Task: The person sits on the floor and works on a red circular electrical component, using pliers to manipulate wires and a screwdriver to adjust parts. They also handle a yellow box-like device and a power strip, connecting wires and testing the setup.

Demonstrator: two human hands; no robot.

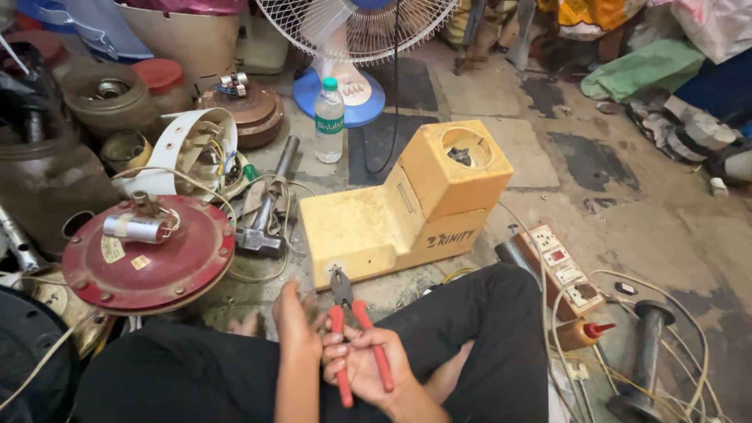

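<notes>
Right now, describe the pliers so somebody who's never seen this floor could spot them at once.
Start at the yellow appliance housing in the middle of the floor. Just below its near edge, the right hand holds the pliers, beside the left hand. They are the only tool with red handles, jaws pointing at the housing.

Ahead of me a water bottle stands beside the fan; a hammer lies near the red motor cover.

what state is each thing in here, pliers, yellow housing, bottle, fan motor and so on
pliers: red handles spread, held in right hand
left hand: beside the pliers, holding nothing visible
yellow housing: on the floor, top socket open
water bottle: upright, capped
red motor cover: lying flat
hammer: lying down
</notes>
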